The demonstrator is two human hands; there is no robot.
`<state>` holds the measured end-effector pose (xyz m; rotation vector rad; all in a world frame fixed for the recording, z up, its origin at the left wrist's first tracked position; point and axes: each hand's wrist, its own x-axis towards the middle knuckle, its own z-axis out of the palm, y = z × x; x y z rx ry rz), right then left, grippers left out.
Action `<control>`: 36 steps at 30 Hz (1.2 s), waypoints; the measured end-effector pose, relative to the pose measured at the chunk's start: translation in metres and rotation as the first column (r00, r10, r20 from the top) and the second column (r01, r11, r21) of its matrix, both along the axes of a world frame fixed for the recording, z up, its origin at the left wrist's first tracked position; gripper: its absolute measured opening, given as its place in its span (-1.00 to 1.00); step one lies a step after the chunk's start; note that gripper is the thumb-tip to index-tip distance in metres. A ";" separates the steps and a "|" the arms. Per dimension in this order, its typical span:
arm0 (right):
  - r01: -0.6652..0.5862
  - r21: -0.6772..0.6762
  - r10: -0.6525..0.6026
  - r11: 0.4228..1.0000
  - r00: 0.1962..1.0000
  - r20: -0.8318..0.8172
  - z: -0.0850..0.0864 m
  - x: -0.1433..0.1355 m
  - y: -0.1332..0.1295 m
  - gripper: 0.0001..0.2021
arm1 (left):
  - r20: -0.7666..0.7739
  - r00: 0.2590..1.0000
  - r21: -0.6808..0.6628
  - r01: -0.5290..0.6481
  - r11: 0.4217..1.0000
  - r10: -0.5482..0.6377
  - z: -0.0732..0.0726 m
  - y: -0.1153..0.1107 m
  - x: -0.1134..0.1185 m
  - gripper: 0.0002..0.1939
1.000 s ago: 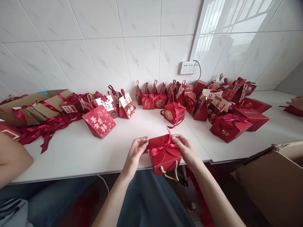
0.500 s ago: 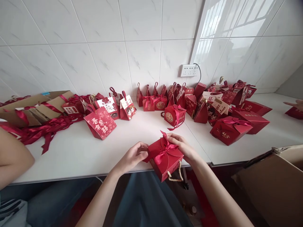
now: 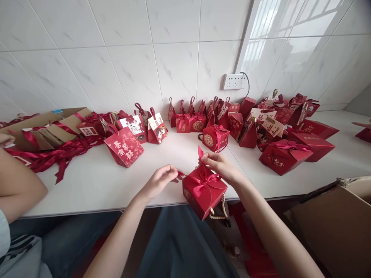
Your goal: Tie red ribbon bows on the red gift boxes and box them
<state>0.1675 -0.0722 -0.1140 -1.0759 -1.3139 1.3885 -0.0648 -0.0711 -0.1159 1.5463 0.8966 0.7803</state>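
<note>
A red gift box with a rope handle sits at the table's front edge, its front corner jutting past it. A red satin ribbon is tied in a bow on its lid. My left hand, left of the box, pinches one ribbon tail. Behind the box, my right hand pinches the other tail, whose end points up above the fingers. Beyond them stands a smaller red box with a gold round emblem and a bow.
A red triangular box stands left, near loose ribbons and a cardboard box. Several red boxes crowd the right. A co-worker's arm rests at the left edge; another person's hand shows far right. An open carton stands lower right.
My left hand has drawn a ribbon tail out to the left, away from the box. My right hand has shifted left and lifted the other tail upward.
</note>
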 end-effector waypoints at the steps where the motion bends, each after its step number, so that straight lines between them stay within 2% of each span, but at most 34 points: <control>1: -0.006 0.006 0.006 1.000 1.000 0.027 0.002 0.000 0.001 -0.67 | 0.037 0.999 -0.023 -0.003 1.000 0.004 0.001 0.005 0.003 -0.77; 4: -0.022 0.009 0.021 1.000 0.994 0.108 0.008 -0.002 0.003 -0.66 | 0.100 0.995 -0.051 -0.014 0.999 0.019 0.005 0.020 0.015 -0.80; 8: -0.025 0.004 0.024 1.000 0.980 0.199 0.014 -0.003 0.004 -0.66 | 0.111 0.994 -0.054 -0.003 0.999 0.009 0.007 0.037 0.028 -0.80; 12: -0.030 0.001 0.029 1.000 0.966 0.258 0.018 -0.004 0.004 -0.68 | 0.112 0.993 -0.064 0.042 0.997 -0.034 0.008 0.041 0.035 -0.74; 15: -0.038 -0.014 0.040 0.999 0.953 0.299 0.019 -0.005 0.005 -0.68 | 0.105 0.994 -0.075 0.022 0.997 -0.014 0.005 0.041 0.039 -0.70; 19: -0.031 -0.035 0.042 0.999 0.926 0.375 0.015 -0.008 0.008 -0.69 | 0.037 0.997 -0.065 -0.062 0.996 0.064 -0.006 0.045 0.046 -0.74; 23: 0.020 -0.007 -0.015 1.000 0.906 0.423 0.010 -0.003 0.010 -0.67 | -0.125 0.988 -0.036 -0.097 0.995 0.092 -0.013 0.047 0.046 -0.77; 26: 0.179 0.092 -0.201 0.979 0.894 0.400 0.011 0.010 0.000 -0.66 | -0.182 0.952 0.079 -0.236 0.969 0.247 -0.004 0.034 0.036 -0.80; 29: 0.328 0.210 -0.386 0.921 0.840 0.382 0.013 0.020 -0.025 -0.65 | -0.201 0.873 0.276 -0.385 0.881 0.444 0.009 0.002 0.027 -0.76; 31: 0.281 0.305 -0.388 0.910 0.836 0.387 0.014 0.019 -0.045 -0.67 | -0.214 0.866 0.351 -0.363 0.863 0.452 0.014 -0.022 0.026 -0.72; 33: 0.144 0.425 -0.333 0.894 0.848 0.412 0.013 0.013 -0.061 -0.75 | -0.226 0.881 0.398 -0.306 0.865 0.416 0.013 -0.041 0.031 -0.76; 36: -0.045 0.536 -0.277 0.843 0.818 0.504 0.012 0.000 -0.072 -0.88 | -0.201 0.893 0.383 -0.306 0.871 0.402 0.005 -0.054 0.042 -0.78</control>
